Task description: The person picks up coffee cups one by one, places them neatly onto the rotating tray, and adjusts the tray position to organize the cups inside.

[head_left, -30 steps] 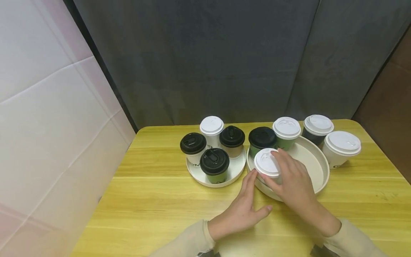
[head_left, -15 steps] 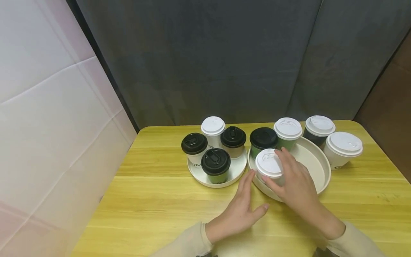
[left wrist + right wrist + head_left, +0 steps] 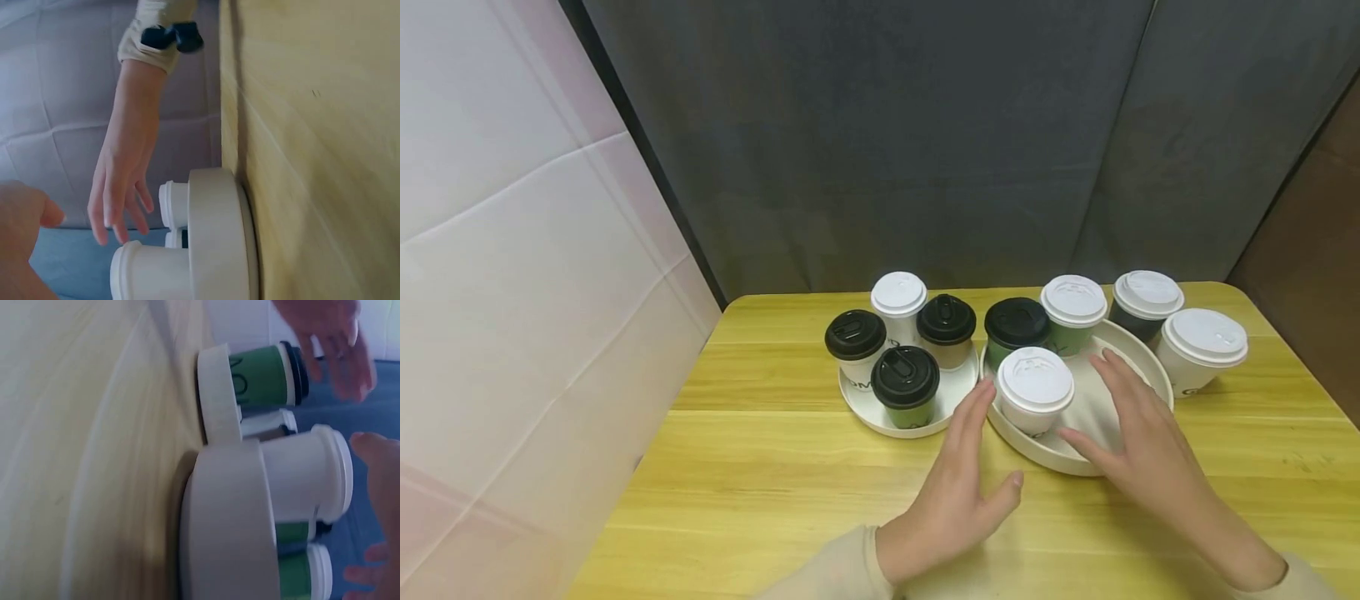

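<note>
A white paper cup with a white lid (image 3: 1036, 390) stands upright at the front left of the larger round tray (image 3: 1060, 462). Just right of that cup is my right hand (image 3: 1150, 454), fingers spread over the tray and holding nothing. My left hand (image 3: 951, 492) hovers in front of the trays, its fingers straight and nothing in it. Behind the white cup, on the same tray, are a green cup with a black lid (image 3: 1017, 327) and a green cup with a white lid (image 3: 1072, 312). In the right wrist view the white cup (image 3: 300, 478) rises above the tray wall.
On the left, a smaller round tray (image 3: 891, 432) bears several lidded cups, among them a green one with a black lid (image 3: 906, 385). Right of the larger tray, a dark cup (image 3: 1144, 304) and a white cup (image 3: 1201, 348) stand on the wooden table (image 3: 760, 492).
My right hand has let go of the white cup and moved right, away from it. The cup stays on the tray. My left hand has drawn slightly away from the cup.
</note>
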### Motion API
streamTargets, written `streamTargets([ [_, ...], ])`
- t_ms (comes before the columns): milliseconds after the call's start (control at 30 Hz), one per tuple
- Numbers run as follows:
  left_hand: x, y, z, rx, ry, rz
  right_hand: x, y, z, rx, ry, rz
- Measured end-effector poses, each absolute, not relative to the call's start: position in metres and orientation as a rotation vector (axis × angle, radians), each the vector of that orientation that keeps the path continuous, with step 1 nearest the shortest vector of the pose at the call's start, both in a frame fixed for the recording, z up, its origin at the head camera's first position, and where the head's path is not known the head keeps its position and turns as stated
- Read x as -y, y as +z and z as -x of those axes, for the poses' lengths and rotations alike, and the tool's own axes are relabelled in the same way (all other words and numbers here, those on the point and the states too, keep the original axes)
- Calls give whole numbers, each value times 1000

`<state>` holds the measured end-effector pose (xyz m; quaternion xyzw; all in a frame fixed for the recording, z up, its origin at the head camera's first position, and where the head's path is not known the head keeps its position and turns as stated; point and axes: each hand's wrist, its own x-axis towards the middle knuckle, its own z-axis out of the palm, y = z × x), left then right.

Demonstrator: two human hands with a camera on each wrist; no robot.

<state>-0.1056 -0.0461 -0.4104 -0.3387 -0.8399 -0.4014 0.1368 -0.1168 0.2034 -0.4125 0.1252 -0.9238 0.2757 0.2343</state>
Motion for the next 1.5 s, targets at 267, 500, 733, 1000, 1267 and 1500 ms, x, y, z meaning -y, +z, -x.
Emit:
streamTargets([
  [267,39,-406,103,2223,-775,1267,-230,-427,106,2520,609,-452],
  [500,17,-419,101,2308,-463,1485,-252,-438,98,2515,528,-530],
  [733,2,-433,101,2446,-169,1508,-268,-451,92,2519,422,-613],
  [1000,-6,-444,100,2532,57,1446,-281,-460,82,2656,361,-577],
  [1267,-11,-451,96,2589,199,1366,-285,-463,77,2700,339,-595],
  [1500,-13,-452,93,2592,319,1326,-286,-465,76,2709,305,-602],
])
